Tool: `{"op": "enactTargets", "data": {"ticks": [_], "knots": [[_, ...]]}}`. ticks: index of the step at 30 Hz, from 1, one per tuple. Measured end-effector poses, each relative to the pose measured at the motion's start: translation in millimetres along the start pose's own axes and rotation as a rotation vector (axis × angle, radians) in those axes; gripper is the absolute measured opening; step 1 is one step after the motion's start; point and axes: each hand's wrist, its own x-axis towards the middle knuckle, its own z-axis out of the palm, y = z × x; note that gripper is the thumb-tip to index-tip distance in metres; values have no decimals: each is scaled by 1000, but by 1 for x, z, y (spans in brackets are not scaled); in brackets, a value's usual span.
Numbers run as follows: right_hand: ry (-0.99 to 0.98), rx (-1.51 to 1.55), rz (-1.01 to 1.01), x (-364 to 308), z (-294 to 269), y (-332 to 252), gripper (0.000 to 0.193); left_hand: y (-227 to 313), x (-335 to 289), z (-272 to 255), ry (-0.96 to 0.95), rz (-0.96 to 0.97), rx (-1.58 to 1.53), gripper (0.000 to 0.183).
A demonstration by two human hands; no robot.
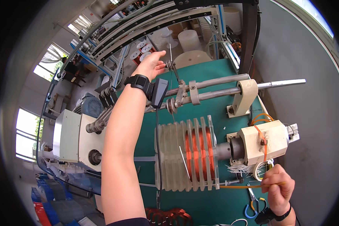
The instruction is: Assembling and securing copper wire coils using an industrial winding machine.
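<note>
My left hand (150,67) reaches forward with thumb and fingers apart. Its fingertips are beside a small guide pulley (170,65) on the winding machine, and whether they touch it is unclear. Low on the right, my right hand (278,190) pinches a thin yellow-brown strip (237,187) that runs left to the lower edge of the coil former. The translucent grooved former (171,158) sits on the machine's spindle. Copper-coloured wire (203,154) fills several grooves at its right end. A thin white strip (184,162) lies across the former. A second pulley (171,106) hangs above it.
On the right stands the cream tailstock (263,142) with orange cord. Scissors (253,203), a tape roll (260,171) and white offcuts (240,168) lie below it on the green table (229,211). Finished red coils (167,216) lie near the front. Steel rods (218,94) span the back.
</note>
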Motion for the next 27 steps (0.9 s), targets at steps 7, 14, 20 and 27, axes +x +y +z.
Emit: {"op": "enactTargets", "data": {"ticks": [7,14,20,27], "knots": [[282,93,-176,12,-29,-19,22,14,10,0,25,264,-325,35],[434,37,-238,23,-26,-39,25,10,-14,28,-174,137,753,59],[282,-28,-307,76,12,-61,36,19,-36,26,58,481,654,82],[212,-68,-370,206,68,-14,27,-11,-249,-48,-70,639,63,47]]}}
